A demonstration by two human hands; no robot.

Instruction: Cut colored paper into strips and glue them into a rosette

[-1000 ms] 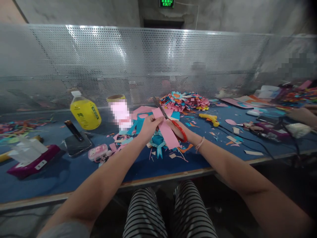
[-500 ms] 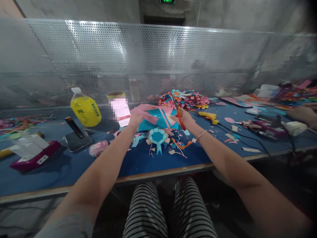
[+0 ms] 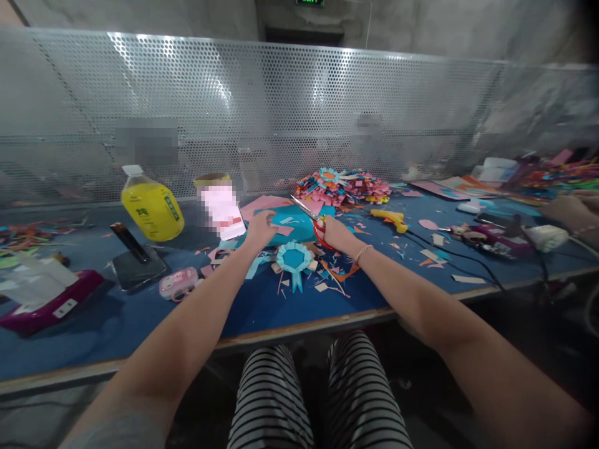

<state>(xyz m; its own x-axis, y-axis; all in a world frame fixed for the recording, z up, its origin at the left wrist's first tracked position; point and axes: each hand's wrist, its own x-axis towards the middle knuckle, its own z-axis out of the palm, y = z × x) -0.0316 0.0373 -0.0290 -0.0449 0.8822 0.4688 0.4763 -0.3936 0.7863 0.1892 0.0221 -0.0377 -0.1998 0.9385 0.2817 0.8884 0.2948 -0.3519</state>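
My right hand (image 3: 337, 234) is wrapped round the red handles of a pair of scissors (image 3: 306, 211); the metal blades point up and to the left over a blue paper sheet (image 3: 304, 232). At the sheet's left side is my left hand (image 3: 262, 229), fingers bent and apart, with a small pink paper piece (image 3: 285, 231) just to its right. Nothing shows in its grasp. Nearer me lies a light blue paper rosette (image 3: 293, 257) with two tails, among paper scraps. Pink paper (image 3: 264, 203) lies behind the blue sheet.
A heap of paper rosettes (image 3: 360, 187) sits by the perforated metal screen (image 3: 262, 112). To the right are a yellow glue gun (image 3: 390, 219) with a cable and a co-worker's hand (image 3: 568, 212). Leftward stand a phone (image 3: 223, 215), yellow liquid bottle (image 3: 152, 209) and purple tissue box (image 3: 51, 308).
My left hand has let go of a pink paper piece. The scissors have swung from upright to pointing left, and my right hand has come slightly left and lower. The view has shifted slightly.
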